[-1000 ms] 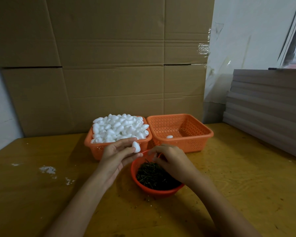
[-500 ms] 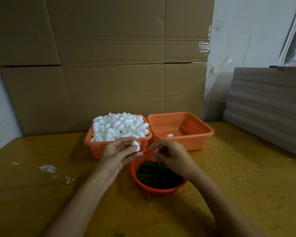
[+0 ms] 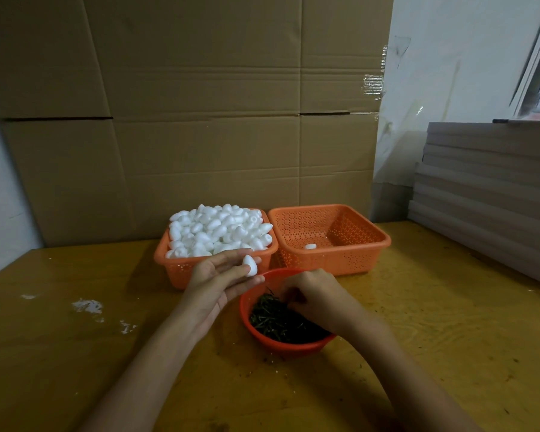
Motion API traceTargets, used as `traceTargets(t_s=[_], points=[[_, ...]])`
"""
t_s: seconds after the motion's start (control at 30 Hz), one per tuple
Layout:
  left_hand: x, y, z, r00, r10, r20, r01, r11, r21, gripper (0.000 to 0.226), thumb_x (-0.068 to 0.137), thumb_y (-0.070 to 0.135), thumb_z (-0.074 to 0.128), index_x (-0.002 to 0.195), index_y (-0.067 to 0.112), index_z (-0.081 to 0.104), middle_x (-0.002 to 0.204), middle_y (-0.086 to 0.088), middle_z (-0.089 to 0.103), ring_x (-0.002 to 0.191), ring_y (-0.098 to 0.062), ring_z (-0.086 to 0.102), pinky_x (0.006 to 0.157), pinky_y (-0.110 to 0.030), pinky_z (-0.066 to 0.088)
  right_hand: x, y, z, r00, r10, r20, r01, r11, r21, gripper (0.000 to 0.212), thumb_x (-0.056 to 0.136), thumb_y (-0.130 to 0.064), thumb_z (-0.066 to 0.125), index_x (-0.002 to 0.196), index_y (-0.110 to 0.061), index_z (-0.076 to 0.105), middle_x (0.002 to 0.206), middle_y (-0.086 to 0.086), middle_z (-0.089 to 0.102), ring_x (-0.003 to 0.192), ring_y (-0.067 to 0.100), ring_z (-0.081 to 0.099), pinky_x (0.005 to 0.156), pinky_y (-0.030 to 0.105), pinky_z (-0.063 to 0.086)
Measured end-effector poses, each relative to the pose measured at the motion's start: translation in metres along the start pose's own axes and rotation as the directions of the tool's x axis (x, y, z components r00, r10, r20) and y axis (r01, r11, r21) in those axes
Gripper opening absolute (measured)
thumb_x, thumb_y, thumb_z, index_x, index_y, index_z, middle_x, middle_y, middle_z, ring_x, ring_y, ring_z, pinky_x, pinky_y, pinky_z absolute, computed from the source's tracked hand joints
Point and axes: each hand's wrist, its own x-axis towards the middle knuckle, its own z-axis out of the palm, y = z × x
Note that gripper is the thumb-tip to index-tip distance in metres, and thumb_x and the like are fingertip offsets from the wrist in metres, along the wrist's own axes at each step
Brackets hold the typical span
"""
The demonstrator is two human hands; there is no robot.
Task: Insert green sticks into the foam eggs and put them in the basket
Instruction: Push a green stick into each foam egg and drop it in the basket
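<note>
Egg [image 3: 250, 265] pinched in left hand [image 3: 219, 275] between thumb and fingertips, by far-left rim of bowl [image 3: 293, 347], in front of left basket [image 3: 175, 272]. Right hand [image 3: 315, 299] down in bowl, fingers curled among green sticks [image 3: 275, 322]; cannot tell if gripping any. Baskets: two, orange, side by side on surface [image 3: 449, 338]. Left basket heaped with eggs [image 3: 219, 232], too many to count. Right basket [image 3: 384, 241]: lone egg [image 3: 310, 246] inside. Bowl: one, red, nearest person. White crumbs [image 3: 86, 306] on surface, left.

No readable text, label, brand, number or sign anywhere.
</note>
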Motion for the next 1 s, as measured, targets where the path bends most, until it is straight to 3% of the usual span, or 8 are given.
traceTargets(t_s=[0.17, 0.43, 0.63, 0.77, 0.9, 1.0], points=[[0.0001, -0.0018, 0.0005, 0.999, -0.021, -0.03, 0.022, 1.0, 0.011, 0.023, 0.09, -0.01, 0.072, 0.105, 0.004, 0.082, 0.117, -0.022, 0.077, 0.104, -0.043, 0.077, 0.076, -0.032, 0.066, -0.0003, 0.0041, 0.0029, 1.0, 0.018, 0.024, -0.017, 1.0, -0.014, 0.029, 0.087, 0.003, 0.075, 0.109, -0.016, 0.076, 0.116, -0.005, 0.073, 0.104, 0.007, 0.069, 0.091, 0.019, 0.055], [-0.0002, -0.0006, 0.0012, 0.999, -0.025, -0.035, 0.025, 1.0, -0.003, 0.025, 0.094, -0.011, 0.067, 0.112, 0.002, 0.078, 0.115, -0.024, 0.077, 0.1, -0.044, 0.078, 0.076, -0.032, 0.066, 0.0005, 0.0072, 0.0021, 0.992, 0.109, 0.057, -0.106, 0.993, -0.061, 0.03, 0.09, -0.004, 0.074, 0.111, -0.025, 0.079, 0.119, -0.01, 0.075, 0.111, 0.008, 0.069, 0.101, 0.025, 0.052], [0.0005, -0.0014, 0.0006, 0.999, -0.027, -0.031, 0.027, 1.0, 0.004, 0.027, 0.094, -0.009, 0.067, 0.117, 0.001, 0.076, 0.117, -0.023, 0.077, 0.099, -0.043, 0.078, 0.075, -0.031, 0.066, -0.001, 0.0084, 0.0027, 0.995, 0.085, 0.054, -0.082, 0.996, -0.043, 0.032, 0.088, -0.001, 0.073, 0.109, -0.024, 0.078, 0.117, -0.008, 0.075, 0.108, 0.007, 0.069, 0.096, 0.019, 0.052], [-0.0006, 0.0001, 0.0013, 1.0, -0.007, -0.011, 0.007, 1.0, 0.015, 0.028, 0.082, 0.002, 0.08, 0.11, 0.004, 0.081, 0.117, -0.021, 0.077, 0.101, -0.042, 0.078, 0.076, -0.03, 0.065, -0.0036, 0.0051, 0.0028, 0.999, 0.031, 0.009, -0.031, 0.999, -0.012, 0.03, 0.086, 0.002, 0.073, 0.106, -0.02, 0.075, 0.111, -0.007, 0.072, 0.099, 0.006, 0.066, 0.086, 0.018, 0.051], [-0.0005, 0.0, 0.0006, 1.0, 0.011, -0.011, -0.011, 1.0, 0.027, 0.033, 0.074, 0.005, 0.085, 0.107, 0.007, 0.082, 0.113, -0.02, 0.077, 0.101, -0.041, 0.078, 0.076, -0.029, 0.065, -0.0014, 0.0018, 0.0038, 0.997, 0.052, -0.048, -0.053, 0.998, -0.018, 0.035, 0.087, 0.0, 0.071, 0.115, -0.02, 0.072, 0.105, -0.009, 0.074, 0.095, 0.006, 0.069, 0.074, 0.008, 0.045], [0.0005, -0.0001, 0.0003, 1.0, 0.016, -0.016, -0.016, 0.999, 0.028, 0.032, 0.075, 0.006, 0.084, 0.106, 0.011, 0.083, 0.113, -0.02, 0.078, 0.099, -0.039, 0.079, 0.076, -0.029, 0.065, 0.0005, 0.0012, 0.0018, 0.995, 0.078, -0.068, -0.079, 0.997, -0.014, 0.039, 0.089, -0.002, 0.07, 0.122, -0.024, 0.069, 0.106, -0.01, 0.075, 0.094, 0.007, 0.069, 0.074, 0.012, 0.047]])
